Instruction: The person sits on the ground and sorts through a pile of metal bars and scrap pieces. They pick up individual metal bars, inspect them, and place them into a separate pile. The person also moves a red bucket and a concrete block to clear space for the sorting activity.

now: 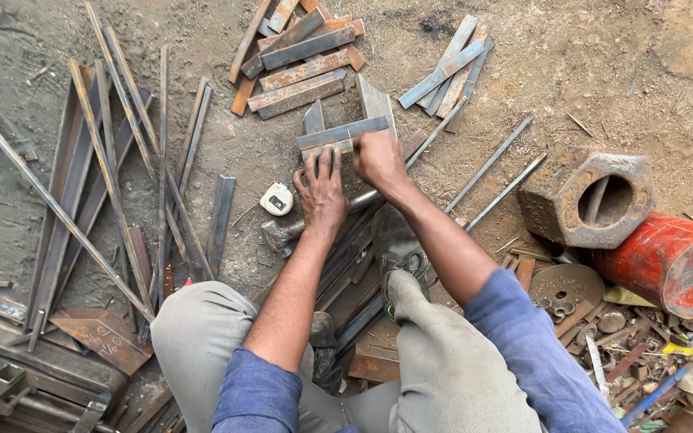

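My left hand (320,188) presses flat, fingers spread, on short steel pieces on the dirt ground. My right hand (378,156) grips a grey flat steel bar (343,131) that lies crosswise over angle-iron pieces (375,99). A hammer (282,233) lies just under my left wrist, its handle running toward my right forearm. A small white tape measure (277,199) sits to the left of my left hand.
A pile of cut rusty flat bars (298,56) lies ahead, another pile (451,72) to its right. Long rods and angle irons (114,176) spread at left. A big rusty hex nut (587,200), a red cylinder (671,261) and scrap bits (603,337) lie at right.
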